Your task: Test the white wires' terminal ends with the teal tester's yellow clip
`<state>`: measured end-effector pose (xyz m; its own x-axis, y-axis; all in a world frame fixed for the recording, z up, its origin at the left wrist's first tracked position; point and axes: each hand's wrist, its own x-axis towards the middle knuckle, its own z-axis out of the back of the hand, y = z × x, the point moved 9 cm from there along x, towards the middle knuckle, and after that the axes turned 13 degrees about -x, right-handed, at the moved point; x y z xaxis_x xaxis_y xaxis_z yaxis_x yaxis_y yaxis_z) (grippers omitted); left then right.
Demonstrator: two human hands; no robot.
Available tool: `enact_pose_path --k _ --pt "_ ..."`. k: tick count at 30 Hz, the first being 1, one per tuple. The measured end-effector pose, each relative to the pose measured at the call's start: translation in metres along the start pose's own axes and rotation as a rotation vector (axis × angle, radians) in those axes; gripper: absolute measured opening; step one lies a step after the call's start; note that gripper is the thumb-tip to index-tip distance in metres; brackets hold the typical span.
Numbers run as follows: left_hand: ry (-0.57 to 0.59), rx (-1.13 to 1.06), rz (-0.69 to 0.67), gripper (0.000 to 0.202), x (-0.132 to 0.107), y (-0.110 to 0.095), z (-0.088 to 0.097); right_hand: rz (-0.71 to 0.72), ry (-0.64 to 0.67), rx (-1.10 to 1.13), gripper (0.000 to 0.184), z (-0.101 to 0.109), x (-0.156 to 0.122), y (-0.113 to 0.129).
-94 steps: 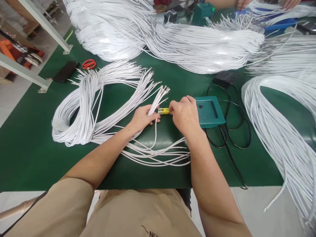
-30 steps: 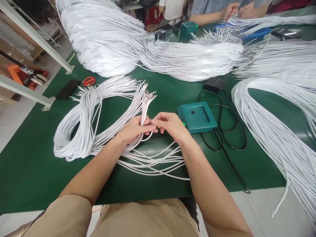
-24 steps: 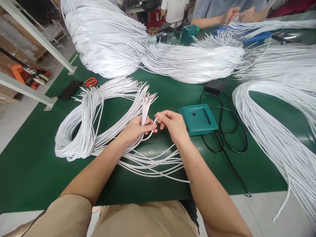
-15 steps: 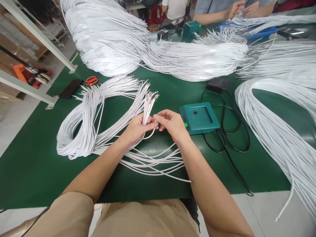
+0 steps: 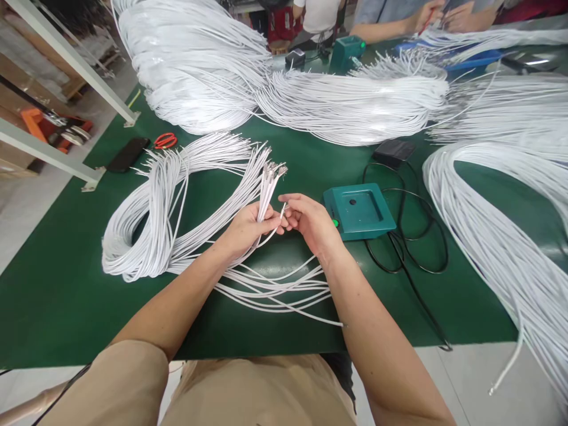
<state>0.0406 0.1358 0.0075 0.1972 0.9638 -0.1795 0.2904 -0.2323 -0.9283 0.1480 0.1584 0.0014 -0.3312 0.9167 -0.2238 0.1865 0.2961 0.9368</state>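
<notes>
My left hand (image 5: 247, 229) is closed around a small upright bunch of white cables (image 5: 268, 184), their stripped metal ends pointing up and away. One single cable (image 5: 276, 228) stands apart from that bunch, its tip rising beside my left thumb. Just right of this tip is my right hand (image 5: 308, 220), its index finger stretched out and the fingers apart. The right fingertips are close to the cable tip; whether they touch it I cannot tell. Loose cables (image 5: 275, 299) trail below across the green table (image 5: 213, 337), and a coiled cable bundle (image 5: 137, 236) lies to the left.
A teal device (image 5: 359, 210) with a green light and black cord sits right of my hands. Red-handled scissors (image 5: 165, 141) and a black phone (image 5: 128, 155) lie at the back left. Large cable bundles (image 5: 355, 106) line the far side; a co-worker's hands (image 5: 444, 16) are beyond.
My right hand's pinch at the single cable's tip has loosened, and its index finger has lifted and stretched out. The tip now shows. My left hand keeps its grip on the bunch.
</notes>
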Motion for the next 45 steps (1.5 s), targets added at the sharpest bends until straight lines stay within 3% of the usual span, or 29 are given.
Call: enact_pose_path --k 5,13,20,27,35,39,42,45 --pt "0.075 0.056 0.010 0.029 -0.001 0.004 -0.005 0.014 0.058 -0.011 0.036 -0.005 0.001 0.001" --pt "0.100 -0.001 0.009 0.034 0.001 0.002 -0.003 -0.035 0.196 0.113 0.035 -0.013 0.002 -0.008" --pt "0.052 -0.017 -0.010 0.032 0.003 0.000 0.003 -0.030 0.151 0.067 0.035 -0.007 0.002 -0.006" --pt "-0.037 0.001 -0.051 0.032 0.002 -0.006 0.007 0.155 -0.062 -0.239 0.034 0.005 -0.005 0.018" --pt "-0.095 -0.023 -0.085 0.036 0.002 -0.008 0.012 0.313 -0.152 -0.409 0.022 0.004 -0.008 0.027" --pt "-0.079 -0.043 -0.084 0.028 0.002 -0.007 0.012 0.489 -0.246 -0.735 0.014 0.002 -0.015 0.039" --pt "-0.035 -0.073 -0.034 0.047 0.002 -0.004 0.008 0.669 -0.284 -0.987 0.020 -0.006 -0.025 0.050" --pt "0.001 -0.153 0.066 0.052 0.002 0.001 0.007 0.812 -0.281 -1.248 0.028 -0.018 -0.031 0.053"
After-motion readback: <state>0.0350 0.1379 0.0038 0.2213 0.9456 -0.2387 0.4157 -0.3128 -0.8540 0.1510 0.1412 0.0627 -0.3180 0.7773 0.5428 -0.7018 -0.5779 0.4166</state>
